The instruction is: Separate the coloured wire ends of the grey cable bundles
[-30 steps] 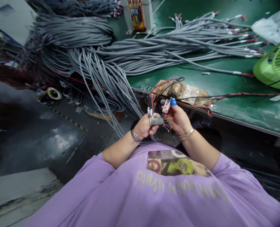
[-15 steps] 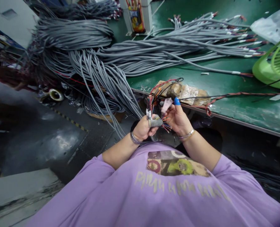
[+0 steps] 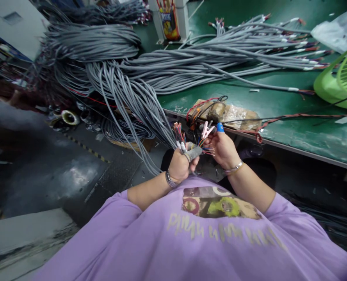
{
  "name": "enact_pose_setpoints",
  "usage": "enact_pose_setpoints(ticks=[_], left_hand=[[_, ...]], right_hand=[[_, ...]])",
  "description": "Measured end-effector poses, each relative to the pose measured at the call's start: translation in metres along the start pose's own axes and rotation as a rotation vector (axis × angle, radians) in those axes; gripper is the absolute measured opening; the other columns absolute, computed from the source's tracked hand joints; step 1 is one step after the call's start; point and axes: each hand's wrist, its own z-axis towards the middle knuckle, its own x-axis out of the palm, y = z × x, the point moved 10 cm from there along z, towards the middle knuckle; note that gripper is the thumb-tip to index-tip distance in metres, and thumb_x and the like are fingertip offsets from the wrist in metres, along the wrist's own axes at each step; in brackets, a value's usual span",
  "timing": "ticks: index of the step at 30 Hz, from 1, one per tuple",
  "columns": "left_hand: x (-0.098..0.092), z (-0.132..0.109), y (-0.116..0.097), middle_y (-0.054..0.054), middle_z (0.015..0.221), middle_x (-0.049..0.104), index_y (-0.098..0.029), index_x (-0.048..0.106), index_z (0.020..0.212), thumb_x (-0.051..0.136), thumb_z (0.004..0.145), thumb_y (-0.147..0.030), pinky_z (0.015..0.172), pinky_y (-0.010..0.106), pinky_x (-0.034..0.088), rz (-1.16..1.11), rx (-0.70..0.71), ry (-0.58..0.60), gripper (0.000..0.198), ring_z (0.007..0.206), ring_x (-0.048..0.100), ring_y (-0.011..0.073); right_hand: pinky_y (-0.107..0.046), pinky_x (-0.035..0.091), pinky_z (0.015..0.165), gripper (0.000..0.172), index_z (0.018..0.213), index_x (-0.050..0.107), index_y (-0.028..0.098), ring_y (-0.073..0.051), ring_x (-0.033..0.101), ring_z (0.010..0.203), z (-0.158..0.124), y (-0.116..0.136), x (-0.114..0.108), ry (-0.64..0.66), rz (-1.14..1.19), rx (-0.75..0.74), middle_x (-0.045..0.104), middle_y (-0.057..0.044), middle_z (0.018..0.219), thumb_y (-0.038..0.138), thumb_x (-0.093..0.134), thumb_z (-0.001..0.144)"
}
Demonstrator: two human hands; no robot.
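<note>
My left hand (image 3: 181, 163) is closed around a bunch of grey cables with white bands (image 3: 181, 146) near their ends. Thin coloured wires (image 3: 209, 150) fan out past its grey-covered thumb, toward my other hand. My right hand (image 3: 224, 151), with a blue cover (image 3: 219, 127) on one digit, is curled close to these wires. A small pink peg-like clip (image 3: 207, 130) with two arms sticks up from its fingers, which look closed on it. The fingertips are partly hidden, so whether they also pinch a wire is unclear.
A taped cardboard piece (image 3: 234, 114) lies at the edge of the green table (image 3: 296, 132). Long grey cable bundles (image 3: 173, 70) stretch across it and hang over the edge. A light-green fan (image 3: 325, 86) and a clear plastic bag (image 3: 337, 31) are at the right.
The cable ends in my left hand have tipped left and its wrist has turned a little. The pink clip, blurred before, now shows its two arms. The coloured wires are spread differently.
</note>
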Motion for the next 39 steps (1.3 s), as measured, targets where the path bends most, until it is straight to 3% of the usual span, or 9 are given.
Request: enact_pose_setpoints(ticks=[7, 23, 29, 39], left_hand=[[0.006, 0.007, 0.002, -0.007, 0.047, 0.051, -0.019, 0.049, 0.068, 0.075, 0.074, -0.045, 0.034, 0.02, 0.025, -0.03, 0.021, -0.005, 0.037, 0.032, 0.037, 0.0045], [0.007, 0.011, 0.01, -0.007, 0.046, 0.05, -0.019, 0.046, 0.062, 0.075, 0.072, -0.047, 0.034, 0.021, 0.023, 0.002, -0.009, -0.02, 0.042, 0.031, 0.037, 0.0043], [0.005, 0.008, 0.006, -0.006, 0.048, 0.052, -0.019, 0.048, 0.062, 0.076, 0.073, -0.047, 0.034, 0.02, 0.024, -0.014, 0.027, -0.013, 0.042, 0.032, 0.039, 0.0042], [0.004, 0.009, 0.005, -0.006, 0.049, 0.053, -0.018, 0.051, 0.063, 0.076, 0.074, -0.049, 0.033, 0.02, 0.025, -0.033, 0.057, 0.0, 0.042, 0.032, 0.039, 0.0041]], right_hand=[[-0.028, 0.043, 0.055, 0.056, 0.077, 0.068, 0.021, -0.012, 0.054, 0.056, 0.01, -0.016, 0.004, 0.066, 0.06, 0.093, 0.064, 0.0, 0.066, 0.077, 0.068, 0.074], [-0.028, 0.047, 0.058, 0.042, 0.072, 0.066, 0.021, -0.013, 0.057, 0.056, 0.012, -0.013, 0.004, -0.037, 0.18, 0.09, 0.068, 0.001, 0.064, 0.06, 0.08, 0.074], [-0.027, 0.046, 0.054, 0.045, 0.073, 0.065, 0.021, -0.011, 0.053, 0.053, 0.009, -0.018, 0.008, 0.025, 0.201, 0.125, 0.067, 0.002, 0.064, 0.065, 0.076, 0.076], [-0.027, 0.045, 0.059, 0.051, 0.085, 0.07, 0.023, -0.012, 0.059, 0.06, 0.012, -0.023, 0.005, 0.096, 0.186, 0.134, 0.068, 0.001, 0.073, 0.074, 0.067, 0.078]])
